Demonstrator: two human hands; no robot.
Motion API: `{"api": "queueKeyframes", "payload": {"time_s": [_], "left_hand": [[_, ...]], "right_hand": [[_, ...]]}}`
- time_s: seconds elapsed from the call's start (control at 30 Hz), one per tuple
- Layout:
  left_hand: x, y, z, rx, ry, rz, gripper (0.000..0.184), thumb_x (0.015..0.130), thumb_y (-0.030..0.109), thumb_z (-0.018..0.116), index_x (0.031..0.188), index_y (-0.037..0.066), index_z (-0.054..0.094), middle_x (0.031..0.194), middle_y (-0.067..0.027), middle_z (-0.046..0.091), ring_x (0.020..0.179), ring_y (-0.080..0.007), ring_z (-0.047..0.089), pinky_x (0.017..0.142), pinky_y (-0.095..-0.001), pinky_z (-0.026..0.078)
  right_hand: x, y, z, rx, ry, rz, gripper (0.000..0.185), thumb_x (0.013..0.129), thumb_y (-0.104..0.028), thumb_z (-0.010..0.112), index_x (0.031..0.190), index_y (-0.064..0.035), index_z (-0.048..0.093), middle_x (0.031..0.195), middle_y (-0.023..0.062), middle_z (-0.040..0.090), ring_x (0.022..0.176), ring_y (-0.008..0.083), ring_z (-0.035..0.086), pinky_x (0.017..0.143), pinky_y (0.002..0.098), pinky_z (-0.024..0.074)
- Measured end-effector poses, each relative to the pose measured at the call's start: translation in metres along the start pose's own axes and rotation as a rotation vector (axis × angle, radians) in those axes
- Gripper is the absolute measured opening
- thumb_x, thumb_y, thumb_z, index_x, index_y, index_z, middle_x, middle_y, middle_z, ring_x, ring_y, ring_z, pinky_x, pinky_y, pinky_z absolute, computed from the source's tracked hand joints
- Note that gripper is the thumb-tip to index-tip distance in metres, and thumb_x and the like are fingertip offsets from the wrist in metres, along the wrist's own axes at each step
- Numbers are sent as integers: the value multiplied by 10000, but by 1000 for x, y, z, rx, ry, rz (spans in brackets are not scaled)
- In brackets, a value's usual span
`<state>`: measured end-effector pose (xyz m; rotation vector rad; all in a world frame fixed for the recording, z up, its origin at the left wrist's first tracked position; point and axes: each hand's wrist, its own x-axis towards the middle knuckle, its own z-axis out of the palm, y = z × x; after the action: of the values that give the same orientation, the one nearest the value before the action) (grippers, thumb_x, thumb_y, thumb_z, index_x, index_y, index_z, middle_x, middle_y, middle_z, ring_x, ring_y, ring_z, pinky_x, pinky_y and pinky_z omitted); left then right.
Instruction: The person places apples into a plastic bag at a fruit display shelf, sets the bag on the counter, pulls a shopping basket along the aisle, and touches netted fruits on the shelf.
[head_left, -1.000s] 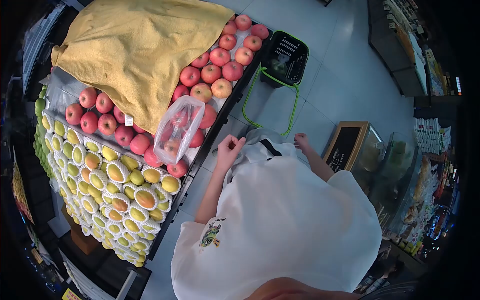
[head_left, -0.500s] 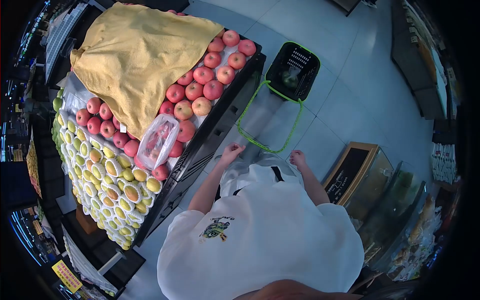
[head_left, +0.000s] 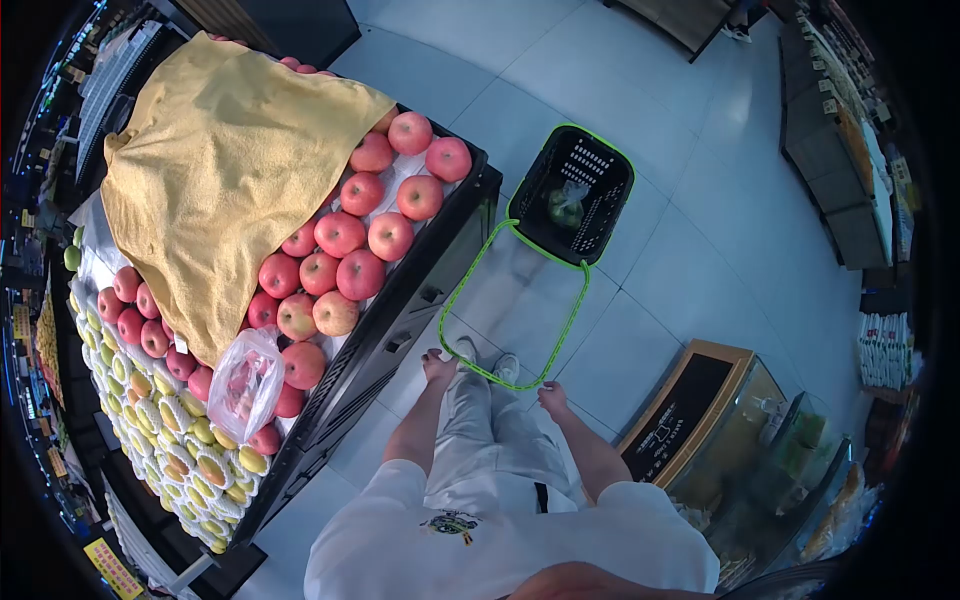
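My left hand (head_left: pixel 437 366) hangs beside my leg, fingers loosely apart and nothing in it. My right hand (head_left: pixel 551 397) is on the other side of my legs, its fingers curled in with nothing seen in them. Between my hands and ahead lies the bright green handle (head_left: pixel 447 303) of a black shopping basket (head_left: pixel 607 207). In the picture the handle's near end comes close to my right hand, but I see no grip on it. The basket sits on the floor and holds a clear bag of green produce (head_left: pixel 566 206).
To the left, a fruit stand carries red apples (head_left: pixel 340 233), a yellow cloth (head_left: pixel 220 170), a clear plastic bag (head_left: pixel 247 385) and yellow fruit in foam nets (head_left: pixel 190 470). At right stands a wood-framed display case (head_left: pixel 700 410). Shelves (head_left: pixel 835 170) line the far right.
My view has shifted, so the basket and its handle appear lower and my shoes now show beneath the handle. The stand appears further left. Both hands remain low at my sides.
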<state>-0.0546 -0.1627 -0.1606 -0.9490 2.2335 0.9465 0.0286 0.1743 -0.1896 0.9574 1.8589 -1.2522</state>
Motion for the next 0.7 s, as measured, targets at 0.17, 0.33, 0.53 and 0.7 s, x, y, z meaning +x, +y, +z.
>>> {"api": "queueKeyframes", "payload": {"time_s": [0.17,0.33,0.53,0.7], "left_hand": [[73,-3,1,-210,66,5,1074,724,396,875,1555,56,286,1608,-242,318,1459,-370,389,1170,-430,383],[79,22,-30,-86,-397,-43,1058,769,464,842,1554,26,284,1511,-269,479,1413,-397,467,1151,-447,406],[12,82,-58,276,-82,51,779,862,391,712,1468,45,367,1331,-271,619,1312,-399,569,1092,-501,467],[48,105,-38,-393,9,-119,547,920,274,646,1379,72,428,1000,-194,677,833,-369,675,756,-481,563]], "right_hand": [[79,63,34,-5,146,54,596,957,-391,656,1394,-24,484,1073,190,686,982,287,702,862,376,554],[46,-15,14,728,-208,333,547,983,-475,640,1334,-71,529,1036,175,686,927,296,707,828,418,558],[-15,-65,-5,556,116,118,394,1004,-399,638,1225,-86,547,821,79,616,707,228,666,595,432,537],[-58,-101,-32,655,240,60,354,998,-351,653,1181,-65,554,808,84,594,667,223,630,569,425,524]]}}
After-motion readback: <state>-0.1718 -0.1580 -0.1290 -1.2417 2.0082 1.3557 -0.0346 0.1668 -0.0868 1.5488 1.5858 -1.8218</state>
